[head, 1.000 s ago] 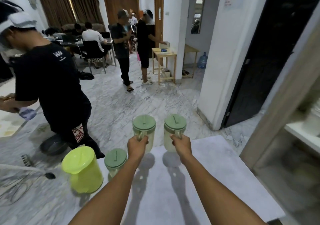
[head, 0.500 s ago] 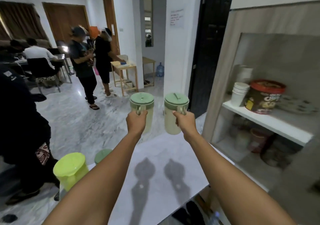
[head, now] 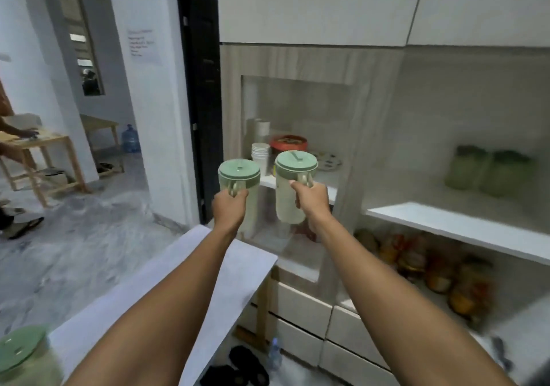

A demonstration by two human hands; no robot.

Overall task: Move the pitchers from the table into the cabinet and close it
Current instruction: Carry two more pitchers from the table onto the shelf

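Both arms are stretched straight out. The left hand (head: pixel 229 210) is curled tight around the handle of a pale translucent plastic pitcher with a round sage-green lid (head: pixel 239 177), and the right hand (head: pixel 311 202) has the same closed grip on the handle of a second matching green-lidded pitcher (head: pixel 293 189). Both pitchers are upright, side by side but not touching, held up in the air past the far edge of the table and in front of the cabinet.

Under the forearms is the white rectangular tabletop (head: pixel 208 281), mostly bare. A third green-lidded pitcher (head: pixel 25 356) sits at its near left corner, cut off by the frame.

Straight ahead is the light wood-grain cabinet with white shelves (head: pixel 446 225). Its left section looks like it's behind a glass panel, with a stack of white cups (head: pixel 259 155) and a red-lidded tub (head: pixel 288 144) on the shelf. The right section is open, and two blurry green pitchers (head: pixel 488 173) already stand on its upper shelf, with a bunch of orange-ish jars (head: pixel 440 269) on the shelf below, too smeared to make out. White drawer fronts (head: pixel 300 308) run along the bottom.

Left of the cabinet there's a dark doorway (head: pixel 202 103), then a white wall with a paper note (head: pixel 143 46) stuck on it. The floor is grey marble-pattern tile (head: pixel 74 243). Farther back there's a small wooden table (head: pixel 41 153) and a blue water jug (head: pixel 130 139) on the floor. Dark sandals (head: pixel 238 367) lie under the table edge.
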